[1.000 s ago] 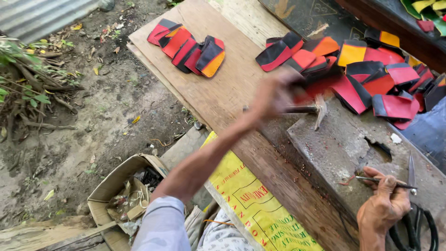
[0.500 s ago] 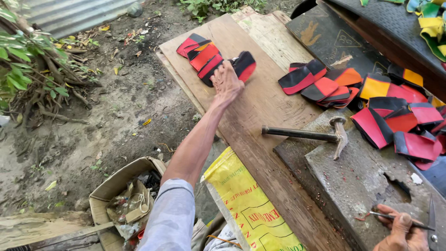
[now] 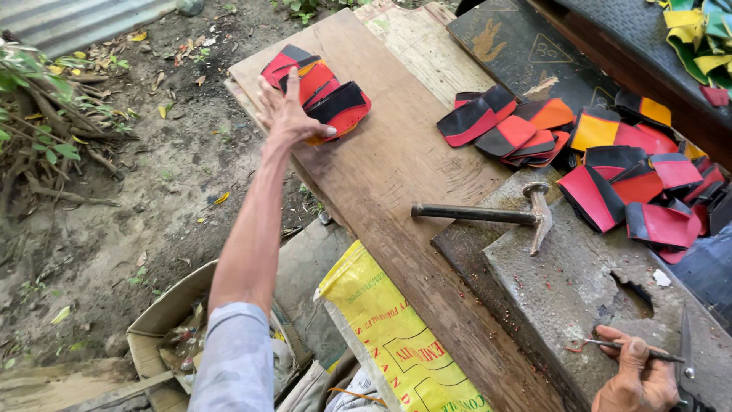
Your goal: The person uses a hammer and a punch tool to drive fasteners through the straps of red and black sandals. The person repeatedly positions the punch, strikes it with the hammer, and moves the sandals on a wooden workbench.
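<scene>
My left hand [image 3: 287, 111] is stretched far out over the wooden plank [image 3: 396, 168], fingers spread, resting on a small pile of red, black and orange folded pieces [image 3: 324, 91] at the plank's far left end. My right hand [image 3: 637, 374] sits at the bottom right on the grey stone block [image 3: 579, 282], pinching a thin metal spike [image 3: 633, 349]. A hammer [image 3: 488, 215] lies between the plank and the block, head on the stone.
A larger heap of red, black and orange pieces [image 3: 610, 164] covers the block's far side. A yellow printed sack [image 3: 393, 336] and an open cardboard box [image 3: 164, 336] of scraps lie below the plank. Bare dirt with branches is on the left. Scissors [image 3: 690, 374] lie by my right hand.
My left hand left the hammer on the block and reached left across the plank to the small pile. My right hand kept holding the spike.
</scene>
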